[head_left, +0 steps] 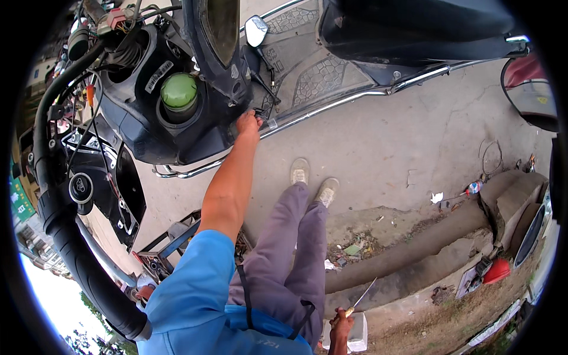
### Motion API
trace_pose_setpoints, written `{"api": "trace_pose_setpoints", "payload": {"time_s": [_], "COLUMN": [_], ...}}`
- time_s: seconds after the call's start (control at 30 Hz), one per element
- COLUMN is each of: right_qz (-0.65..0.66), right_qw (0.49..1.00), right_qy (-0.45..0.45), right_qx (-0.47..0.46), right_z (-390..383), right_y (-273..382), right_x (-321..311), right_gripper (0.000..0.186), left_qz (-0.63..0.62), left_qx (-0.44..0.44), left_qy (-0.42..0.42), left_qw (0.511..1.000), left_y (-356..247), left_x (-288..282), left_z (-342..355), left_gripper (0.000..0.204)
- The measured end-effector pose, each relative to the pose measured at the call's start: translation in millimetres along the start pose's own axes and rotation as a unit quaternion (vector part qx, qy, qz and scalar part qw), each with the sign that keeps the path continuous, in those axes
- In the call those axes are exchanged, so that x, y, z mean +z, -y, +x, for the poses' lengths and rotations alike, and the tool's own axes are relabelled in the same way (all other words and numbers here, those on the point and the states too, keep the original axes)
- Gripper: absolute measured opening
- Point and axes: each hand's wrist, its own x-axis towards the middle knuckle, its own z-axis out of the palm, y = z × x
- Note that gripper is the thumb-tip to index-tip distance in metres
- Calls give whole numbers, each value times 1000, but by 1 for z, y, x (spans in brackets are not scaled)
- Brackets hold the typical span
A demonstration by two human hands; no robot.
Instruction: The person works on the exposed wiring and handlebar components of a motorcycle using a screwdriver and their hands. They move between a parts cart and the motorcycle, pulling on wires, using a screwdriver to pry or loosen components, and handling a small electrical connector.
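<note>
My left hand (249,122) reaches out to the scooter's front edge of the footboard (299,89). Its fingers are closed around a small dark piece that I cannot make out, beside a loose black-stemmed mirror (257,31) lying on the board. Low in the picture, my right hand (341,324) grips a screwdriver (361,297) by its yellowish handle, the long metal shaft pointing up and to the right. A green cap (179,90) sits in the opened dark front body (139,133) of the scooter, left of my left hand.
A black handlebar grip (89,260) and hanging cables stand close on the left. A chrome rail (355,94) runs along the scooter's side below the black seat (414,29). Behind my right hand lie a concrete ledge (408,254), litter and a red object (496,271).
</note>
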Motion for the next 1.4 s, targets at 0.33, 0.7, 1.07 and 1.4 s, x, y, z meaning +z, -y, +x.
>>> {"api": "trace_pose_setpoints", "payload": {"time_s": [0.33, 0.7, 1.07, 1.4], "right_qz": [-54, -50, -306, -356], "right_qw": [997, 990, 900, 843], "right_qy": [46, 95, 104, 171], "right_qx": [16, -91, -292, -366], "right_z": [-1, -39, -41, -108], "right_y": [11, 71, 111, 132], "right_x": [18, 19, 30, 195], "right_gripper": [23, 29, 32, 26], "left_qz": [-10, 179, 192, 136], "left_qx": [9, -73, -78, 6], "left_qy": [15, 250, 151, 142], "left_qw": [1000, 949, 967, 981], "left_y": [-18, 85, 61, 35], "left_x": [7, -198, -430, -556], "left_z": [-5, -170, -253, -252], "left_gripper": [47, 36, 18, 27]}}
